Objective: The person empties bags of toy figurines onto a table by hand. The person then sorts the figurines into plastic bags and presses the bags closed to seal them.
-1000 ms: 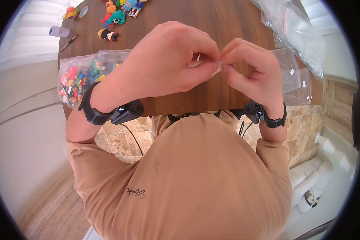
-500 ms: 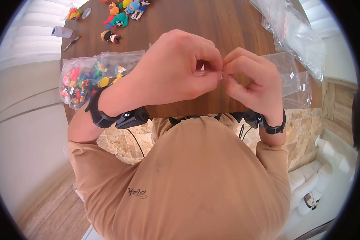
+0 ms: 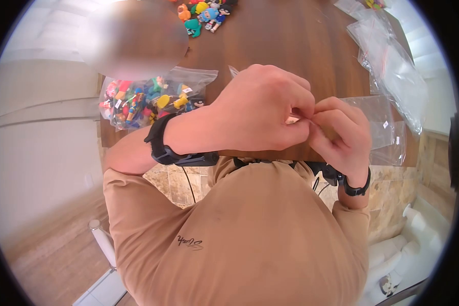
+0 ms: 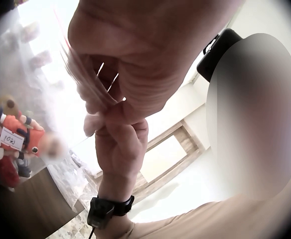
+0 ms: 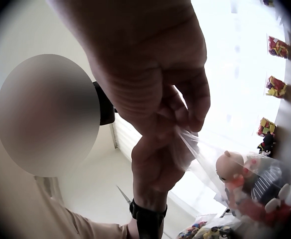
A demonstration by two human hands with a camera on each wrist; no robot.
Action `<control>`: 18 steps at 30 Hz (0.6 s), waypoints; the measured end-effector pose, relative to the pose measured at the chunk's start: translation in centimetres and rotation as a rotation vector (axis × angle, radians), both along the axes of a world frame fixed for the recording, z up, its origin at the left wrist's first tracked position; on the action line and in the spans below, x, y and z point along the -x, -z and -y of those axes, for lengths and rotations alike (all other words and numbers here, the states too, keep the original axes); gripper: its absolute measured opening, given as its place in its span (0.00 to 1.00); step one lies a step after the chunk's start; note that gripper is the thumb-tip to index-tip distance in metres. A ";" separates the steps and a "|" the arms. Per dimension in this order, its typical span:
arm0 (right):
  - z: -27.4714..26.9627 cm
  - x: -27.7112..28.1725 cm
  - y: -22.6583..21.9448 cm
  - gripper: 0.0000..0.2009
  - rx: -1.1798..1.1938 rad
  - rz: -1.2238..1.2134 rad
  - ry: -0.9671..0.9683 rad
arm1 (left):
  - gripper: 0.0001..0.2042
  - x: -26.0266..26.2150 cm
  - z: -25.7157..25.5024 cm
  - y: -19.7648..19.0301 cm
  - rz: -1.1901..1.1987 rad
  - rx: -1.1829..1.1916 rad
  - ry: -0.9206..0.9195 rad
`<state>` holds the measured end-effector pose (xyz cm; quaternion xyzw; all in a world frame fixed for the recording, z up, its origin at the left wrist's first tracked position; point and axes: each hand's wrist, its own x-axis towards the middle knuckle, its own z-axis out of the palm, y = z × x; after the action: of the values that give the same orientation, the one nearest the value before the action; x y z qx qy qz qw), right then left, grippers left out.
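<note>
Clear plastic is hanging from my hands: I am pinching the top of a bag (image 5: 200, 154) with the curled thumb and fingers of both my left hand (image 3: 265, 109) and my right hand (image 3: 344, 137), which are meeting tip to tip near the near edge of the counter (image 3: 290, 41). Toy figures (image 5: 230, 167) are sitting inside it, below my fingers. In the left wrist view, a white sticker (image 4: 12, 139) is lying over an orange figure (image 4: 20, 123) and showing "10", followed by a mark I am not managing to make out. From above, my knuckles are hiding most of the bag.

To my left, a filled bag (image 3: 203, 76) is carrying small labels (image 3: 118, 103), too tiny to read. To my right, flat bags (image 3: 375, 109) are bearing pale tags (image 3: 385, 124), equally illegible. Loose figures (image 3: 208, 15) are getting cut off by the top edge, and a blurred patch (image 3: 135, 38) is covering the counter's far left. Dark handwriting (image 3: 189, 242) is crossing my tan shirt (image 3: 270, 224), its letters defeating me.
</note>
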<state>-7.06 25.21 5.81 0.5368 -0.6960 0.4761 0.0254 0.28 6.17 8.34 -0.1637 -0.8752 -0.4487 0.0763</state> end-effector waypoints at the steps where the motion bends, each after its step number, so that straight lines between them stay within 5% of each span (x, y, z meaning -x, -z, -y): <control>1: 0.0 -0.1 0.0 0.08 0.008 0.000 -0.010 | 0.01 -0.1 0.1 -0.1 0.000 0.008 -0.010; 18: -0.1 -0.4 -0.1 0.08 0.037 0.049 -0.026 | 0.02 -1.1 1.7 -0.2 0.060 0.047 -0.027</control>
<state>-6.69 25.34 5.94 0.5334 -0.6806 0.5021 0.0119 1.38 4.42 8.54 -0.1402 -0.8895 -0.4317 0.0522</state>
